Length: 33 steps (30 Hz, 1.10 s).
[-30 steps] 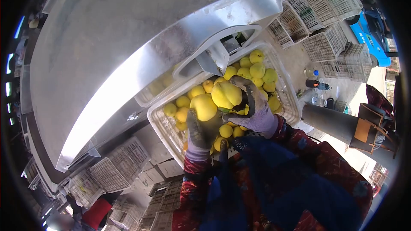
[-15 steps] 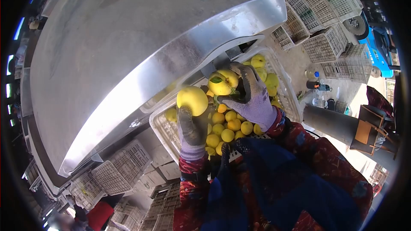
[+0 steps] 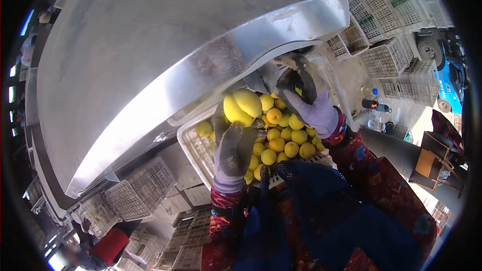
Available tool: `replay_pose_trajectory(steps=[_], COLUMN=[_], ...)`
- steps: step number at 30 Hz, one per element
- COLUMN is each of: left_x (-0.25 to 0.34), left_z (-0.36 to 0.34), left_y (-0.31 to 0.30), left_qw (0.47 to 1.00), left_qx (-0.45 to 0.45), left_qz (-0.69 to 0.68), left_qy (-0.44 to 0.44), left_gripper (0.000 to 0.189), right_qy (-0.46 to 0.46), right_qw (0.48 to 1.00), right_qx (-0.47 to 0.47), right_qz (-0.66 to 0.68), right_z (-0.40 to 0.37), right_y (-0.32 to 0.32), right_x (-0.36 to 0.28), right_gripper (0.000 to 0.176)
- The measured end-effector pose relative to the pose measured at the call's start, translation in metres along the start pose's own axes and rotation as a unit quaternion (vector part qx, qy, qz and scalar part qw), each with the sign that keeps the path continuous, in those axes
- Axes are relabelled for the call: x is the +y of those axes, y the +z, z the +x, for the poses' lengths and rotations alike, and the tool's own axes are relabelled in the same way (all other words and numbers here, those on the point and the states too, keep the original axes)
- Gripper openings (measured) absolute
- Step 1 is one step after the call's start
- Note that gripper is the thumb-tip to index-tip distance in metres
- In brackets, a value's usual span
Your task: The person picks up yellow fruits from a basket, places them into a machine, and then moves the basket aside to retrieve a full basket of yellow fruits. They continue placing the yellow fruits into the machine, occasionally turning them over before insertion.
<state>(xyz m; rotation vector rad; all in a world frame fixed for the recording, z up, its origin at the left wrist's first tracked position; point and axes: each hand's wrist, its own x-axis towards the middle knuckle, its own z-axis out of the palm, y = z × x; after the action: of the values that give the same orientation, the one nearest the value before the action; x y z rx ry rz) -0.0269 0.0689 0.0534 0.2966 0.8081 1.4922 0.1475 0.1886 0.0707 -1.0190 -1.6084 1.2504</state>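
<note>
My left hand (image 3: 231, 153), in a lilac glove with a dark grey palm, is closed around two large yellow citrus fruits (image 3: 240, 106) pressed together. They sit above the left part of a white plastic crate (image 3: 193, 153) holding many smaller yellow-orange citrus fruits (image 3: 276, 144). Farther right, my right hand (image 3: 314, 105) wears a matching glove and hovers over the crate's far side. Its thumb and fingers curl towards each other. A small yellow-green bit shows between them, and I cannot tell whether it is held.
A large grey metal surface (image 3: 150, 35) with a shiny curved edge stands directly beyond the crate. Stacked white crates (image 3: 384, 7) stand at the upper right, others (image 3: 133, 198) at the lower left. Bottles (image 3: 374, 105) stand on the floor right. A person in red (image 3: 109, 247) is at lower left.
The large yellow fruit with a leaf that my right hand held is gone from it. My left hand now has two fruits instead of one. My right hand has shifted right.
</note>
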Motion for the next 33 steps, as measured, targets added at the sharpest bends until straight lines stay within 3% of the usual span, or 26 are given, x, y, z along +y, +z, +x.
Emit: replay_pose_trajectory(steps=[2, 3, 7, 11, 15, 19, 21, 22, 24, 25, 26, 27, 29, 32, 33], left_x=[0.002, 0.004, 0.001, 0.000, -0.001, -0.010, -0.020, -0.029, -0.058, -0.069, -0.077, -0.087, -0.109, -0.158, -0.161], left_z=[0.003, 0.006, 0.014, 0.011, -0.002, -0.007, 0.000, 0.006, 0.021, 0.030, 0.038, 0.045, 0.059, 0.076, 0.077], left_y=[0.026, 0.033, 0.035, 0.019, -0.011, -0.030, -0.047, -0.062, -0.104, -0.118, -0.126, -0.125, -0.115, -0.140, -0.133], left_qw=[0.999, 1.000, 0.986, 0.984, 0.977, 0.959, 0.925, 0.905, 0.812, 0.752, 0.687, 0.654, 0.579, 0.618, 0.604], left_qx=[0.037, -0.012, 0.016, 0.026, 0.081, 0.115, 0.105, 0.098, 0.072, 0.055, 0.039, 0.056, 0.087, 0.217, 0.240], left_qz=[0.024, 0.023, 0.156, 0.170, 0.191, 0.247, 0.352, 0.401, 0.573, 0.650, 0.719, 0.745, 0.796, 0.752, 0.756], left_qy=[0.005, 0.003, -0.064, -0.042, -0.055, -0.083, -0.101, -0.107, -0.087, -0.094, -0.101, -0.120, -0.154, -0.079, -0.074], left_gripper=[0.059, 0.052, 0.055, 0.054, 0.048, 0.039, 0.039, 0.038, 0.048, 0.053, 0.058, 0.062, 0.070, 0.074, 0.083], right_qy=[-0.138, -0.091, -0.124, -0.083, -0.103, -0.125, -0.030, -0.040, -0.064, -0.077, 0.004, 0.086, 0.188, 0.217, 0.244], right_qw=[0.977, 0.982, 0.968, 0.961, 0.923, 0.940, 0.980, 0.985, 0.988, 0.985, 0.987, 0.968, 0.902, 0.848, 0.834], right_qx=[-0.121, -0.132, 0.015, 0.054, 0.059, 0.108, 0.098, 0.113, 0.140, 0.136, 0.045, -0.047, -0.178, -0.193, -0.209], right_qz=[-0.107, -0.097, -0.220, -0.258, -0.366, -0.299, -0.173, -0.126, -0.030, -0.072, -0.154, -0.231, -0.344, -0.443, -0.448], right_z=[-0.013, -0.024, -0.020, 0.004, 0.034, 0.049, 0.042, 0.030, 0.005, -0.012, -0.031, -0.050, -0.085, -0.103, -0.099], right_y=[-0.003, 0.005, 0.019, 0.027, 0.036, 0.028, 0.017, 0.016, 0.013, 0.009, 0.001, -0.006, -0.003, 0.027, 0.034], right_x=[-0.021, -0.019, -0.001, 0.026, 0.040, 0.014, 0.004, 0.010, 0.023, 0.031, 0.047, 0.071, 0.140, 0.196, 0.194], right_gripper=[0.073, 0.078, 0.075, 0.073, 0.070, 0.065, 0.059, 0.052, 0.038, 0.034, 0.037, 0.040, 0.053, 0.062, 0.062])
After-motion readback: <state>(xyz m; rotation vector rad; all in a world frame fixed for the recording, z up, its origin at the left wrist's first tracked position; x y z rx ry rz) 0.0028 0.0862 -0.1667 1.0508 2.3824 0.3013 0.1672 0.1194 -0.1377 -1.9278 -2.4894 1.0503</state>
